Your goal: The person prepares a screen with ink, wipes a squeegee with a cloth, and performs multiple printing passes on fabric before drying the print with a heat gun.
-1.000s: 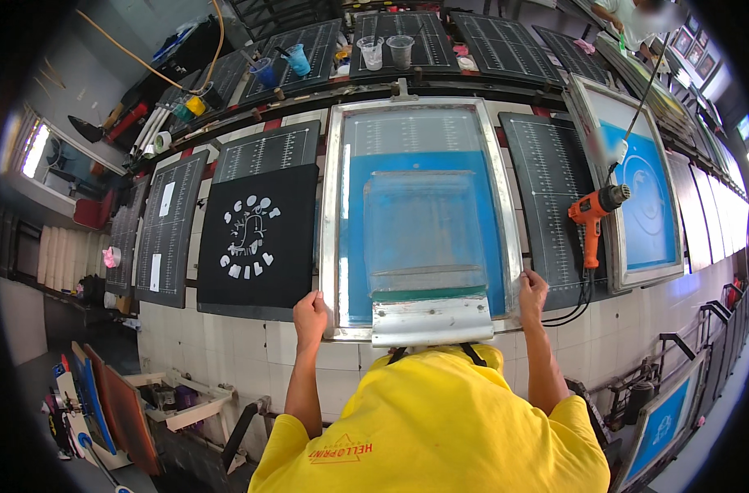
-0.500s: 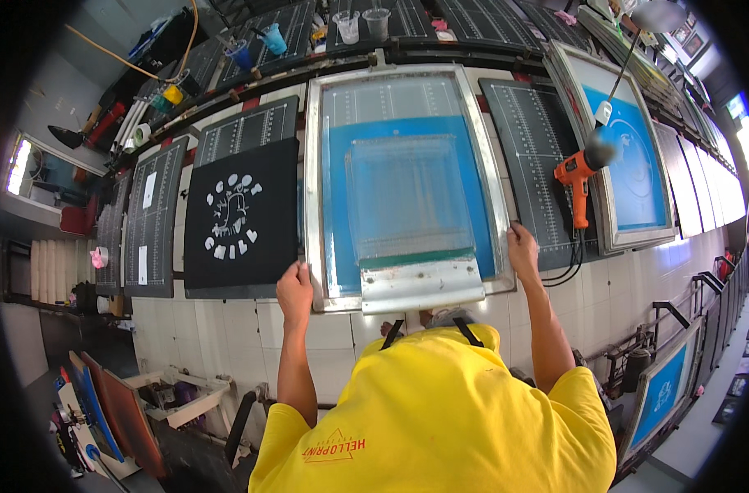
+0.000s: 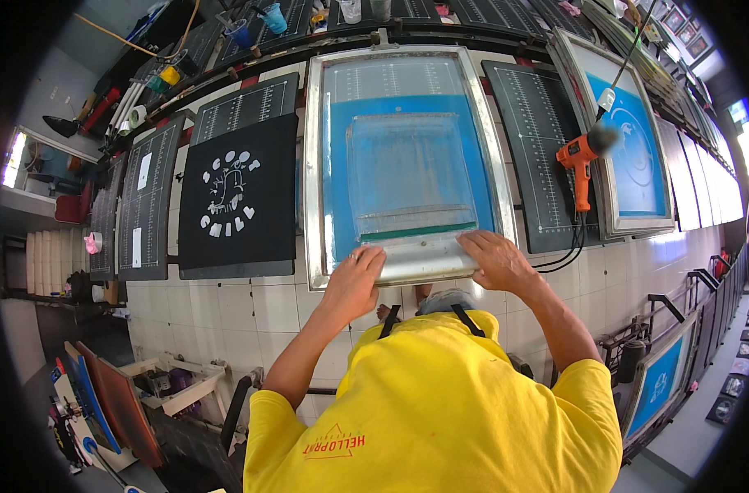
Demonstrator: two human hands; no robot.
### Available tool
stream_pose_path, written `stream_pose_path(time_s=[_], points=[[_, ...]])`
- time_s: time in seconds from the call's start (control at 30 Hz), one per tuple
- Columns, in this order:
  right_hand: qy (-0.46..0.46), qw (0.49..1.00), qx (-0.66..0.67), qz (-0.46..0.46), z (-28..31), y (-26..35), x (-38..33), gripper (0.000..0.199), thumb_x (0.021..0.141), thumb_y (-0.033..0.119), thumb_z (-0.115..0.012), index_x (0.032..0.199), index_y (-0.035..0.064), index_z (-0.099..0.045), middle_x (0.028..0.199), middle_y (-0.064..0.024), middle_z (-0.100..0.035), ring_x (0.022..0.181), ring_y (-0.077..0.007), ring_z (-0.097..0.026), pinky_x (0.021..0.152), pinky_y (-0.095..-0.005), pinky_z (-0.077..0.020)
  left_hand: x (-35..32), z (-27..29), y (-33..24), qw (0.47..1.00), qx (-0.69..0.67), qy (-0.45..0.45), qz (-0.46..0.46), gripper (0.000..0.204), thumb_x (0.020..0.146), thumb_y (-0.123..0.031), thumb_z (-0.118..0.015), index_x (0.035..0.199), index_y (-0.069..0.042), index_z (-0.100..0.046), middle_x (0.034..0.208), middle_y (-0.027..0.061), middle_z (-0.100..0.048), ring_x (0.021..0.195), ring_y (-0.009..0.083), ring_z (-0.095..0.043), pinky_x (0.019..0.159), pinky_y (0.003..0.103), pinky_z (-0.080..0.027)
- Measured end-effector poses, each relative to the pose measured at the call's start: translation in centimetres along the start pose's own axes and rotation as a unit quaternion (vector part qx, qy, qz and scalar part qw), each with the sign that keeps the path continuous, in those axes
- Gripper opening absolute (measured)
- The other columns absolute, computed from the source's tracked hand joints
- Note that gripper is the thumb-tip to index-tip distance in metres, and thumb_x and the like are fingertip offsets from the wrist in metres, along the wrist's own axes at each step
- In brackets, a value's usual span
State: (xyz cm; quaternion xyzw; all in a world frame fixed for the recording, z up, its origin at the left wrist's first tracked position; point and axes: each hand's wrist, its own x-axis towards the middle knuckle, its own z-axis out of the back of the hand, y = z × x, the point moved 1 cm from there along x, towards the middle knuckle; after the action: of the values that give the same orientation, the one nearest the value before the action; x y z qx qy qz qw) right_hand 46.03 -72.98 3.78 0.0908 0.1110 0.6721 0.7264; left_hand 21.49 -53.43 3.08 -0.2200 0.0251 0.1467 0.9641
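Observation:
A silver-framed printing screen (image 3: pixel 314 156) with blue mesh (image 3: pixel 333 197) lies flat in front of me. At its near end rests a squeegee with a wide metal handle (image 3: pixel 426 256) and a green blade (image 3: pixel 420 231). My left hand (image 3: pixel 354 281) is closed on the left end of that handle. On the opposite end, my right hand (image 3: pixel 499 263) grips it with fingers over the top. A clear smeared film of ink (image 3: pixel 407 168) covers the middle of the mesh, beyond the blade.
Left of the screen, black fabric with a white print (image 3: pixel 263 197) lies on a dark board. An orange heat gun (image 3: pixel 582 160) hangs at the right, its cable below, beside a second blue screen (image 3: pixel 629 156). Cups (image 3: pixel 272 18) of ink stand along the far rail.
Both hands have left the screen frame's sides, moved inward and taken hold of the squeegee handle. The whole view has shifted slightly, while the screen and squeegee look unmoved on the table.

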Motion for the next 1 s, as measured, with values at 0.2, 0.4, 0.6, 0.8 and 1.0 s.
stream_pose_path(time_s=[0.2,0.4,0.6,0.8,1.0], points=[[-0.092,0.995,0.002,-0.047,-1.0,-1.2,2.2,0.036,0.066,0.004,-0.070,0.100,0.0003,-0.059,0.097,-0.0132,-0.062,0.094,-0.0327,-0.061,0.084,-0.0422,-0.0512,3.9,0.5,0.0,0.996,0.062,-0.053,0.042,0.035,0.069,0.005,-0.065,0.103,0.003,-0.059,0.110,0.0175,-0.061,0.109,0.0360,-0.060,0.089,0.041,-0.054],[-0.129,0.991,0.006,-0.037,-0.4,-1.2,4.3,0.033,0.067,0.003,-0.069,0.099,-0.0007,-0.060,0.097,-0.0137,-0.062,0.094,-0.0323,-0.061,0.083,-0.0414,-0.0517,4.9,-0.2,2.5,0.989,0.064,-0.130,0.014,0.039,0.070,0.007,-0.065,0.108,0.003,-0.060,0.122,0.0187,-0.061,0.117,0.0353,-0.059,0.095,0.040,-0.053],[-0.153,0.987,-0.035,-0.030,-2.5,-2.4,5.0,0.028,0.071,-0.002,-0.062,0.099,-0.0009,-0.061,0.105,-0.0152,-0.064,0.098,-0.0300,-0.062,0.083,-0.0404,-0.0530,5.8,-2.4,3.3,0.983,0.054,-0.176,0.000,0.029,0.075,0.007,-0.063,0.104,0.006,-0.061,0.118,0.0193,-0.063,0.114,0.0333,-0.062,0.096,0.038,-0.053],[-0.151,0.987,-0.041,-0.046,-1.8,-8.2,12.5,0.021,0.069,-0.001,-0.065,0.089,0.0014,-0.061,0.096,-0.0137,-0.065,0.089,-0.0302,-0.065,0.074,-0.0394,-0.0544,13.9,0.6,8.1,0.984,0.063,-0.168,0.019,0.046,0.065,0.008,-0.067,0.110,0.001,-0.059,0.110,0.0179,-0.066,0.099,0.0345,-0.066,0.083,0.041,-0.056],[-0.155,0.983,-0.072,-0.067,0.8,-14.2,20.8,0.019,0.068,0.001,-0.068,0.086,0.0038,-0.063,0.089,-0.0145,-0.066,0.081,-0.0309,-0.067,0.069,-0.0407,-0.0559,23.3,5.0,12.5,0.981,0.075,-0.177,0.000,0.023,0.068,0.009,-0.064,0.089,0.002,-0.060,0.093,0.0193,-0.066,0.085,0.0374,-0.067,0.074,0.044,-0.057]])
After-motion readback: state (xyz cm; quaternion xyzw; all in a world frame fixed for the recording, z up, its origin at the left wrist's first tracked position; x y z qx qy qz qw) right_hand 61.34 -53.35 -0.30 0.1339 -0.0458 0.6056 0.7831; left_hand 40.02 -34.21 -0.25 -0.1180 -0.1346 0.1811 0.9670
